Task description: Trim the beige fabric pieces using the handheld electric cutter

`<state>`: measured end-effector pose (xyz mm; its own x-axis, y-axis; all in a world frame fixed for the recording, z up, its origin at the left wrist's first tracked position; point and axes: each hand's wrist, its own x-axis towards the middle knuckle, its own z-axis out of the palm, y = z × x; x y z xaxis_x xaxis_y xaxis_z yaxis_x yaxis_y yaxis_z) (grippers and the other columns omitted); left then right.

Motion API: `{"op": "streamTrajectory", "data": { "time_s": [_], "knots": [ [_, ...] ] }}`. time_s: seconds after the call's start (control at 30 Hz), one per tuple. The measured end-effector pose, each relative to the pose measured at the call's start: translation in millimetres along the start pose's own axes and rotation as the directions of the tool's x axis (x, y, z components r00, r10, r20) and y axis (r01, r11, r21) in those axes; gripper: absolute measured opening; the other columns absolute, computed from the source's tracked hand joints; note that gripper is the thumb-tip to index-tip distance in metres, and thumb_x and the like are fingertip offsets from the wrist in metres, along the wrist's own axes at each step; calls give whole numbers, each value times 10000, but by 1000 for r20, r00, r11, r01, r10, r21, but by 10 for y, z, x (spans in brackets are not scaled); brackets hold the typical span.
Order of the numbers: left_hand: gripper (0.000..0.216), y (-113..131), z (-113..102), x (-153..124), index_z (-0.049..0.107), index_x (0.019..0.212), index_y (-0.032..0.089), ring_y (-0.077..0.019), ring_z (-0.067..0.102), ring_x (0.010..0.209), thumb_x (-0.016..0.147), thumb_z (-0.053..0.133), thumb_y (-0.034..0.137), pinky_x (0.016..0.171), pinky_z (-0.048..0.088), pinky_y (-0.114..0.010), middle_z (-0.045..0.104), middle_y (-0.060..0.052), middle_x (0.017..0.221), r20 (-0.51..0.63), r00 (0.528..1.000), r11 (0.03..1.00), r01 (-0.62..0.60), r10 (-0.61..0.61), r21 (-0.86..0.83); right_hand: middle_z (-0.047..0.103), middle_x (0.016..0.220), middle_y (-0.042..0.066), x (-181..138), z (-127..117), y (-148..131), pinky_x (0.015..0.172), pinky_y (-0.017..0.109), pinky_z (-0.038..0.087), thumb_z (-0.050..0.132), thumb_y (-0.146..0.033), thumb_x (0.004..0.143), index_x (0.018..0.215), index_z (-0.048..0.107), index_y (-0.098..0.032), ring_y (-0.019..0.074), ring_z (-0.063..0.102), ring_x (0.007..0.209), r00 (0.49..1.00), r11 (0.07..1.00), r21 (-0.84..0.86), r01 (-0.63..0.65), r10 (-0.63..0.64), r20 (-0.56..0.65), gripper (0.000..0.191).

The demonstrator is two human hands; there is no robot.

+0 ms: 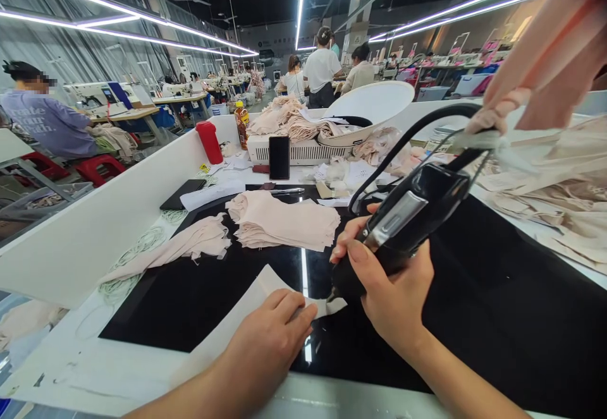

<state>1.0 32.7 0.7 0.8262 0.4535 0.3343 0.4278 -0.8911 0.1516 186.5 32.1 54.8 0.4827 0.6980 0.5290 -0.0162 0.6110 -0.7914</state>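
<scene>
My right hand [396, 286] is wrapped round a black corded hand tool [403, 217] with a silver plate on its side. The tool leans down to the left, and its small metal tip sits at the end of a pale strip of material [251, 299]; I cannot tell whether it presses into it. Closed fingers of my left hand [270, 343] hold that strip near its narrow end, over a glossy black board [484, 305]. Behind the hands lies a stack of pale pink fabric pieces [284, 220], with a loose gathered pink piece [190, 242] to its left.
A twisted pink cloth [493, 112] hangs by the tool's cable at the upper right. Farther back are a white basket [265, 152] heaped with fabric, a phone [279, 158] and a red container [209, 142]. Pink fabric [564, 185] covers the right side. People sit at sewing machines beyond.
</scene>
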Motion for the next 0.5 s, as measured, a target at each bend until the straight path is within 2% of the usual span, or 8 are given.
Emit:
{"op": "streamTrajectory", "data": {
  "time_s": [0.17, 0.5],
  "knots": [
    [274, 2, 39, -3, 580, 1308, 111, -262, 642, 1007, 1041, 521, 112, 886, 637, -401, 651, -120, 1111, -8, 1000, 1000, -9, 9, 13, 675, 787, -54, 14, 115, -14, 559, 289, 591, 785, -203, 833, 1028, 547, -288, 134, 635, 601, 1000, 997, 69, -22, 21, 7, 319],
    [271, 32, -44, 26, 634, 1279, 132, -275, 630, 988, 1021, 554, 120, 861, 632, -425, 628, -130, 1100, 61, 997, 998, 53, -56, 35, 690, 816, -73, -8, 138, 15, 598, 275, 595, 749, -144, 849, 1061, 553, -285, 110, 650, 604, 998, 997, 42, -62, 61, 26, 321]
  ]
}}
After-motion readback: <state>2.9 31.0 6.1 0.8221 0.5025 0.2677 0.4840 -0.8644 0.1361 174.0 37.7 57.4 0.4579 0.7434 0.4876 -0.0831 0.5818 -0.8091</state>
